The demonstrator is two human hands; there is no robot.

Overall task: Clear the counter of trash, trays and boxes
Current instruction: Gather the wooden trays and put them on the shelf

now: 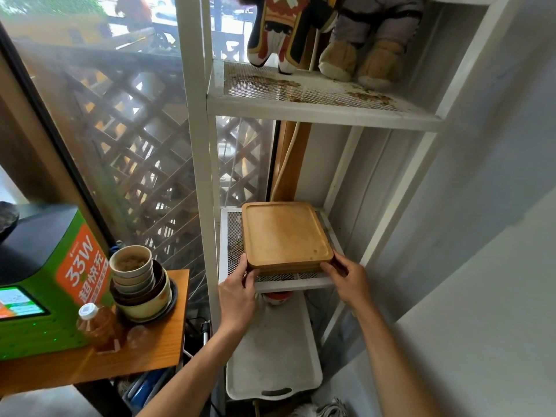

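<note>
trays: I've got the stack of square wooden trays (285,236) on the white mesh shelf (231,236), near its front edge
left hand (237,291): gripping front-left corner
right hand (350,279): gripping front-right corner

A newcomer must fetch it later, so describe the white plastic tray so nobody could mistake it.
Start at the white metal shelf rack by the window. Below its mesh shelf, where both hands hold the stack of square wooden trays, lies the white plastic tray. It is the only white tray, long, with a slot handle at its near end.
</note>
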